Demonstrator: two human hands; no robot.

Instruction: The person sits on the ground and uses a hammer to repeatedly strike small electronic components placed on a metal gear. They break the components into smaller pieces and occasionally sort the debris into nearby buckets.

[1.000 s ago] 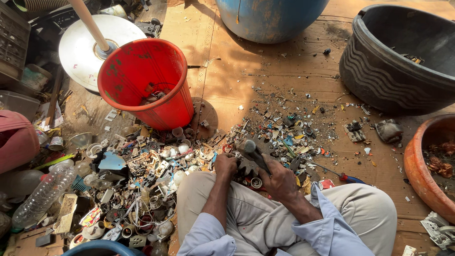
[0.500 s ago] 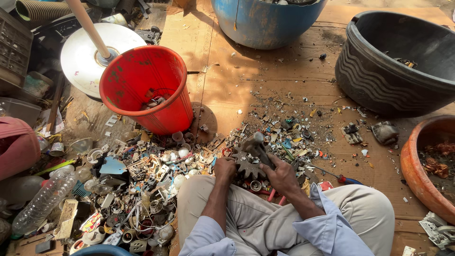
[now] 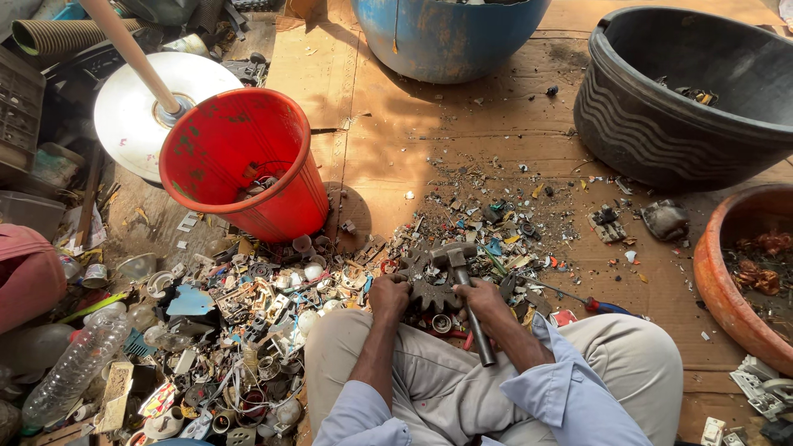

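Note:
I sit on the floor with my legs folded. My left hand (image 3: 389,298) rests on the left edge of a dark toothed gear wheel (image 3: 429,289) lying on the ground in front of me. My right hand (image 3: 487,301) grips the handle of a metal hammer (image 3: 459,272), whose head lies on top of the gear. Small scrap parts and fragments (image 3: 496,223) are strewn just beyond the gear.
A red bucket (image 3: 248,165) with scrap stands at upper left, a blue tub (image 3: 446,37) at the top, a black tub (image 3: 694,91) at upper right, an orange basin (image 3: 743,281) at right. A pile of scrap parts (image 3: 231,330) and a plastic bottle (image 3: 74,372) lie left.
The hammer head has come down onto the gear. The view has shifted slightly; both hands stay at the gear.

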